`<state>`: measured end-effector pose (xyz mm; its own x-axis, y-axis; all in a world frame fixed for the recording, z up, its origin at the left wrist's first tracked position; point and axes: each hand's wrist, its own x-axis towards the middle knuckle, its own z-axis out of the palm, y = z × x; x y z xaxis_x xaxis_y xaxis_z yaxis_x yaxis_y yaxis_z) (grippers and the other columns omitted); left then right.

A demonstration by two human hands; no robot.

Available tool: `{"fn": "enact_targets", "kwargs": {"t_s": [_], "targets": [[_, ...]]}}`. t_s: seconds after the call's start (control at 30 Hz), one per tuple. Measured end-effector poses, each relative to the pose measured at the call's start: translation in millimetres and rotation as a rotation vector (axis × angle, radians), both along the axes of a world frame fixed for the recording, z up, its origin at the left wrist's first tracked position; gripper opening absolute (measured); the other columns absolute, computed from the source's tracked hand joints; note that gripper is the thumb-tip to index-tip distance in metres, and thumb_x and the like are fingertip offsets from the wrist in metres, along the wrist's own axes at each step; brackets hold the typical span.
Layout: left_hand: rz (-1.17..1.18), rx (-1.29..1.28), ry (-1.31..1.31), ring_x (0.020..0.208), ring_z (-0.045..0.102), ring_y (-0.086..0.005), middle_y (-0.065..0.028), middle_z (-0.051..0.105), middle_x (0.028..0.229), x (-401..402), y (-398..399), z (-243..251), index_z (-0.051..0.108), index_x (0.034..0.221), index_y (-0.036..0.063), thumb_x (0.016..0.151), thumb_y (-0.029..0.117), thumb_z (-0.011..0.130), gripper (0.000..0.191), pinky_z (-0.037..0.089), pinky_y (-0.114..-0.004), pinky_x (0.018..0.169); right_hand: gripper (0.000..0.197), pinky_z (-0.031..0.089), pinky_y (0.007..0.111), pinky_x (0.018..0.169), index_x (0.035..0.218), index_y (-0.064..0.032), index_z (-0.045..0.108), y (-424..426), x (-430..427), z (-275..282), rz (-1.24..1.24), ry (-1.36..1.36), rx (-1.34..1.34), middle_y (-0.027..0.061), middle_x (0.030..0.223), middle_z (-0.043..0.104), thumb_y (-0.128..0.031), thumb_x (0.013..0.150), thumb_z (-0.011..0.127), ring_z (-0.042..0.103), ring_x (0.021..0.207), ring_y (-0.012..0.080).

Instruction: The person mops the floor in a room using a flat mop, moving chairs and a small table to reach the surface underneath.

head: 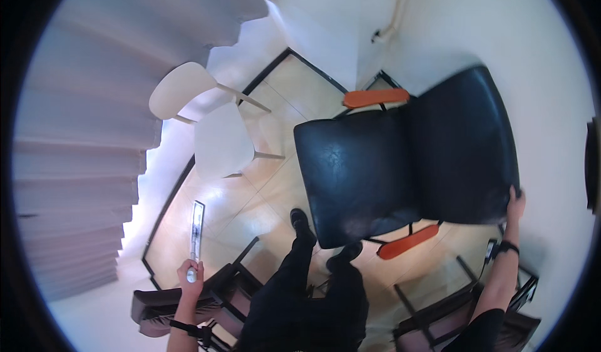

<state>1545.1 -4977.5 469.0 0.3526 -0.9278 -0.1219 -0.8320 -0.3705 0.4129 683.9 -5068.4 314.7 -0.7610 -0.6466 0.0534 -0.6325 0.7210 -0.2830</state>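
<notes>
My left hand (190, 273) is closed around the light handle of a long, narrow tool (196, 227) with a flat rectangular head, perhaps a squeegee or small mop. The tool points away from me, over the tiled floor. At the right, my right hand (516, 204) grips the edge of the backrest of a black leather armchair (357, 173). This chair has orange armrests (408, 242), and its seat faces left, close to my feet. Both wrists wear black straps.
A white chair (224, 140) stands at the upper left beside a long grey curtain (89, 117). Dark upholstered chairs are at the lower left (164, 307) and lower right (441, 314). A white wall (554, 117) rises behind the armchair.
</notes>
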Motion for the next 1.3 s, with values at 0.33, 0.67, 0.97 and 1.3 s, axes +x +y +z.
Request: {"fn": "enact_targets", "kwargs": {"t_s": [0.33, 0.67, 0.97, 1.3], "targets": [[-0.095, -0.022, -0.085, 0.048, 0.037, -0.0086, -0.0022, 0.041, 0.052, 20, 19, -14, 0.040, 0.056, 0.0039, 0.069, 0.001, 0.059, 0.024, 0.033, -0.024, 0.045, 0.028, 0.043, 0.036, 0.073, 0.091, -0.0039, 0.056, -102, 148, 47, 0.017, 0.192, -0.521, 0.0148, 0.089, 0.057, -0.021, 0.069, 0.061, 0.054, 0.084, 0.0306], [-0.227, 0.000, 0.018, 0.052, 0.034, -0.0064, 0.0012, 0.037, 0.054, 5, 35, -44, 0.039, 0.059, 0.0050, 0.071, 0.000, 0.058, 0.023, 0.028, -0.022, 0.046, 0.043, 0.024, 0.040, 0.094, 0.113, -0.0109, 0.050, 56, 305, -91, 0.857, -0.218, 1.024, 0.0024, 0.120, 0.045, -0.036, 0.079, 0.044, 0.037, 0.115, 0.0200], [-0.165, 0.184, 0.001, 0.061, 0.039, -0.0101, 0.0015, 0.045, 0.064, 56, 47, -45, 0.048, 0.069, 0.0059, 0.078, 0.008, 0.056, 0.013, 0.035, -0.025, 0.055, 0.028, 0.031, 0.034, 0.084, 0.102, -0.0138, 0.058, 60, 255, -101, 0.815, -0.167, 1.163, 0.0019, 0.107, 0.056, -0.018, 0.081, 0.042, 0.050, 0.101, 0.0175], [-0.126, 0.109, 0.062, 0.055, 0.038, -0.0066, 0.0021, 0.040, 0.057, 12, 12, -24, 0.039, 0.059, 0.0060, 0.071, 0.001, 0.059, 0.023, 0.033, -0.021, 0.050, 0.023, 0.034, 0.037, 0.079, 0.089, -0.0177, 0.063, 194, 142, -157, 0.718, 0.019, 1.191, -0.0013, 0.097, 0.060, -0.022, 0.079, 0.043, 0.053, 0.095, 0.0155]]}}
